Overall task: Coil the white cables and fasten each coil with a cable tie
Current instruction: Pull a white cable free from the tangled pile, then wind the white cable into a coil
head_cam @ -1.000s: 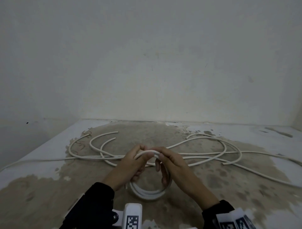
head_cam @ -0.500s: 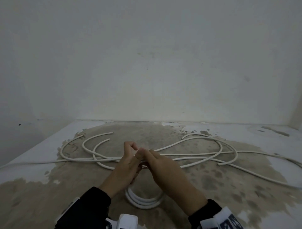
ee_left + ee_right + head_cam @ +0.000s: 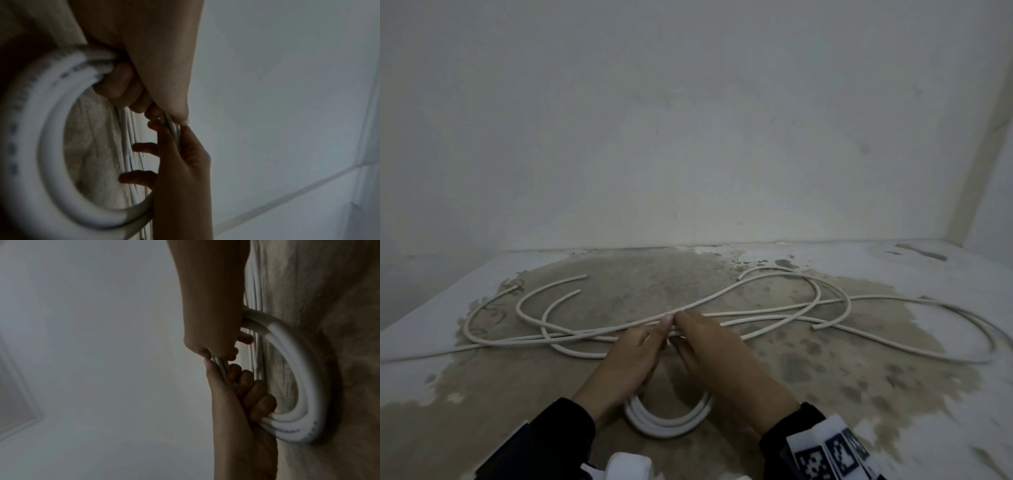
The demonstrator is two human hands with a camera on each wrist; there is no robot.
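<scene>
A small coil of white cable [image 3: 667, 426] stands upright on the stained floor, close in front of me. My left hand [image 3: 654, 337] grips the coil's top left, fingers curled round the strands [image 3: 102, 65]. My right hand [image 3: 688, 332] meets it at the top and pinches the strands between thumb and fingers [image 3: 220, 361], its other fingers loose. The coil [image 3: 304, 386] arcs down below both hands. Loose white cables [image 3: 571, 337] sprawl across the floor behind the hands. No cable tie is visible.
A pale wall [image 3: 688, 137] rises just behind the cables, with a corner at the far right [image 3: 976, 192]. The floor [image 3: 825, 377] has a brown stained patch ringed by white paint. Cable loops run out to the left edge and the far right.
My right hand has moved from the coil's right side up to the top, beside the left thumb. Both hands and the coil sit slightly farther forward.
</scene>
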